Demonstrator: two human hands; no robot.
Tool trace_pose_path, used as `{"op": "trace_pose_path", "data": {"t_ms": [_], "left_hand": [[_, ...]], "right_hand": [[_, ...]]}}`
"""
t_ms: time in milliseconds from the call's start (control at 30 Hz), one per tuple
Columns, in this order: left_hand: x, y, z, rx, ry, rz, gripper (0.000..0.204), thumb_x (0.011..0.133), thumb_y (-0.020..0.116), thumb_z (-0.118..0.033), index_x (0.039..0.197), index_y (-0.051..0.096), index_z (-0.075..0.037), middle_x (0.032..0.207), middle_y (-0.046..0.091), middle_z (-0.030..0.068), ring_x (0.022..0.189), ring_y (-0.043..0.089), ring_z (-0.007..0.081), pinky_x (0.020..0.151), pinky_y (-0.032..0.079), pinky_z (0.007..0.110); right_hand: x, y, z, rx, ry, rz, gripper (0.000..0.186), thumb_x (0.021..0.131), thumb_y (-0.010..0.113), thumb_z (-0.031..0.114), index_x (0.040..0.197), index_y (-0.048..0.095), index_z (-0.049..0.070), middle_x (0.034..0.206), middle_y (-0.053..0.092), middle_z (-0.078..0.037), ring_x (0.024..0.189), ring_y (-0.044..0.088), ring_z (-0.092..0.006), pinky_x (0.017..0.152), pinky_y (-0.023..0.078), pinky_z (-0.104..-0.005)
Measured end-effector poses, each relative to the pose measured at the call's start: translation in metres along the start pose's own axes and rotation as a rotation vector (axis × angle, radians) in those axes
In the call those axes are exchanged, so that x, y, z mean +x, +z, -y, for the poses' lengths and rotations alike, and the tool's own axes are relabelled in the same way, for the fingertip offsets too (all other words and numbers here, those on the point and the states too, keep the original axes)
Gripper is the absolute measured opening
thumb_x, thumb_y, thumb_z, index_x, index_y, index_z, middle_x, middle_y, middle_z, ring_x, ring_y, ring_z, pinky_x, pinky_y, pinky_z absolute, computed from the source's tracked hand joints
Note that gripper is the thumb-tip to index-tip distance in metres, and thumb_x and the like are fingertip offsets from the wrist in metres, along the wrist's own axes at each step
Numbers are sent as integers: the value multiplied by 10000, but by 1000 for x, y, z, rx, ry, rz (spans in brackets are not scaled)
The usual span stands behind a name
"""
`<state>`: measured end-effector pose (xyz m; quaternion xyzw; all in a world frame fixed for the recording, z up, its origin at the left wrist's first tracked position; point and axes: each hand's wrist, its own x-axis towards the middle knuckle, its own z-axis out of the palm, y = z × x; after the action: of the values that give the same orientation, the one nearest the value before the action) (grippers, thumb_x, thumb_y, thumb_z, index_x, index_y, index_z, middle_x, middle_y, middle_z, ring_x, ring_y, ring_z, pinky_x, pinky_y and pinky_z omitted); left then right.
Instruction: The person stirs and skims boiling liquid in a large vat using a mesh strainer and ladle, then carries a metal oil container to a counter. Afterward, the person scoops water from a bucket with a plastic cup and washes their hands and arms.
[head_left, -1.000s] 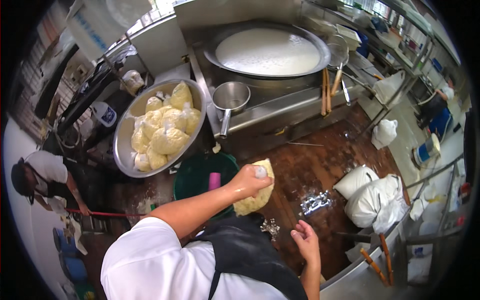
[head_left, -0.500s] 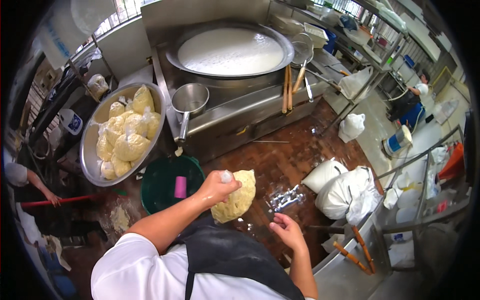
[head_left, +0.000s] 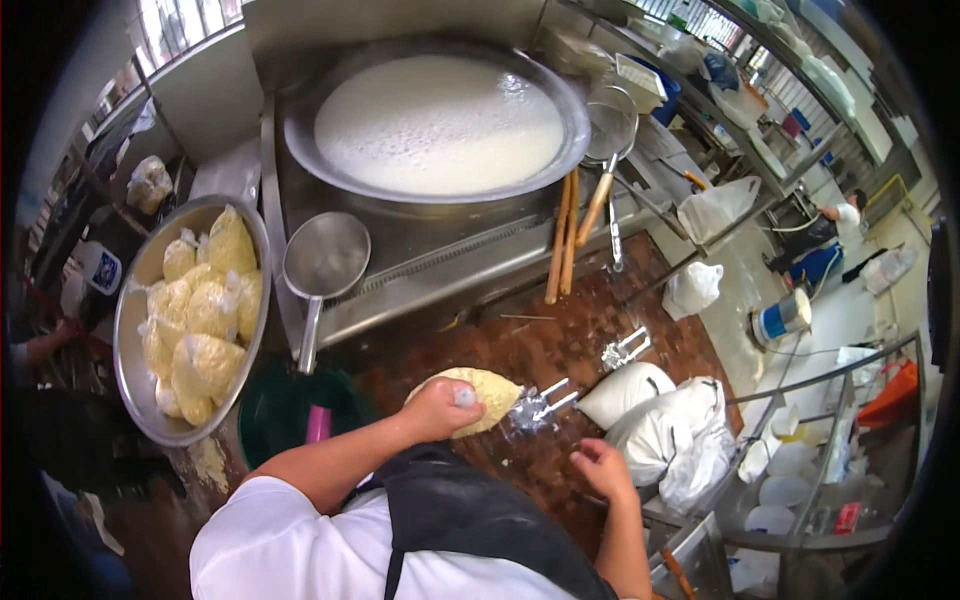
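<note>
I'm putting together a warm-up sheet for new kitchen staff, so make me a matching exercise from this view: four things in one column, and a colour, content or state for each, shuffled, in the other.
Column one
1. Pan
2. Left hand
3. Tub
4. Basin

Column two
A. Dark green, partly hidden
B. Piled with filled clear bags
C. Holding a wide pool of white liquid
D. Closed on a yellowish bag

Right pairs: 1-C, 2-D, 3-A, 4-B
</note>
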<state>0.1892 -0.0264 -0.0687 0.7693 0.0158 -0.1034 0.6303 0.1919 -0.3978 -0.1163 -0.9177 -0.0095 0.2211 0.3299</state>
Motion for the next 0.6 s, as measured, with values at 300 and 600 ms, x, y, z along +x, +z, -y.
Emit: {"op": "trace_pose_path", "data": {"t_ms": [300,600], "left_hand": [[85,-46,-34,64,-175,-153,290,836,684,-202,631,559,-40,516,514,13,424,491,86,405,385,269],[112,-42,-57,77,-388,-652,248,829,684,-156,639,570,-46,509,539,14,412,510,90,403,405,257]], "right_hand": [[235,-153,23,-336,-175,-578,262,793,683,265,973,709,76,849,691,-166,771,651,-335,721,510,-423],[505,-286,38,-680,-131,-499,590,710,757,369,1196,577,87,1098,632,-138,1048,581,-351,879,458,-469]]}}
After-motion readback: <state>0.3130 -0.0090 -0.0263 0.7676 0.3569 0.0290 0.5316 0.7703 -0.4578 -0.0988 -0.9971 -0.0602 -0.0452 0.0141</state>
